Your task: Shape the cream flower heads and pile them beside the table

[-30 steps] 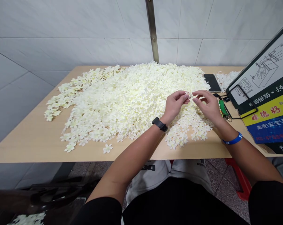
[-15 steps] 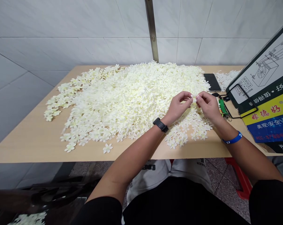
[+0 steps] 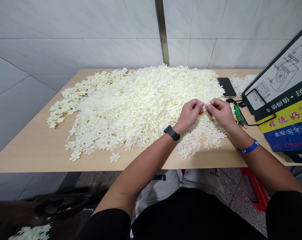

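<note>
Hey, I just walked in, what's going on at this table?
Someone is working with bare hands: the left hand and right hand are pinched close together, fingertips at a small white piece, too small to make out clearly. They're above the right part of a big heap of pale artificial-looking flowers spread over the table. A phone lies just beyond the right hand.

dark phone point(image 3: 226, 87) lying flat, large printed box point(image 3: 288, 116), metal strip point(image 3: 163, 36) on tiled wall point(image 3: 103, 23)
</note>
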The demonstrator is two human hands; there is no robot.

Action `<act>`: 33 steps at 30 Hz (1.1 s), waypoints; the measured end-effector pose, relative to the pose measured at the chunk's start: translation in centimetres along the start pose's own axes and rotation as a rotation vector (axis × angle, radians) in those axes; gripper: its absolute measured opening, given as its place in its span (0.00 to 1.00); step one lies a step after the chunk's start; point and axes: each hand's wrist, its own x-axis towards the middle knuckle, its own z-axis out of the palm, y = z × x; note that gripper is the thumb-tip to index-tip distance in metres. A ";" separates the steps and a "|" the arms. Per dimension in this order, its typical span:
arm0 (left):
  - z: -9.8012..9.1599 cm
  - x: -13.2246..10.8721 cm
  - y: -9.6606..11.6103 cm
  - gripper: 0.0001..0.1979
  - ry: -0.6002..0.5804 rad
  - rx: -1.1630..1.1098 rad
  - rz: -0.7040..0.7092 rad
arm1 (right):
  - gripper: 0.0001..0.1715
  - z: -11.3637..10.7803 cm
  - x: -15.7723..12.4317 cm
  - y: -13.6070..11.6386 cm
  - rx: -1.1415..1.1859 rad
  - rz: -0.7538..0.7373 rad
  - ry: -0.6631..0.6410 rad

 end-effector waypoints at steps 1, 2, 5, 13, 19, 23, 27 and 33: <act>0.0 0.0 0.0 0.17 -0.007 0.017 0.009 | 0.30 -0.1 0.0 0.0 0.000 0.007 -0.020; -0.1 0.0 0.0 0.18 -0.012 0.026 0.018 | 0.31 -0.2 0.0 -0.1 -0.005 0.010 -0.035; -0.2 0.1 0.3 0.18 -0.031 -0.038 0.023 | 0.32 -0.5 0.1 0.0 -0.035 -0.018 -0.025; 0.0 0.2 1.1 0.11 0.018 -0.091 -0.019 | 0.30 -0.8 0.3 0.5 -0.037 -0.058 -0.017; -0.8 0.9 0.9 0.06 0.224 -0.165 -0.047 | 0.27 -1.0 0.6 0.8 0.031 -0.069 0.026; -0.7 0.9 1.0 0.06 0.234 -0.121 -0.012 | 0.23 -1.1 0.7 0.6 0.025 -0.062 0.065; -0.2 0.7 1.2 0.07 0.228 0.050 0.054 | 0.28 -1.2 0.4 0.2 -0.180 -0.093 0.145; -0.8 1.9 3.0 0.15 0.226 0.297 0.056 | 0.31 -1.6 0.3 0.3 -0.329 0.030 0.291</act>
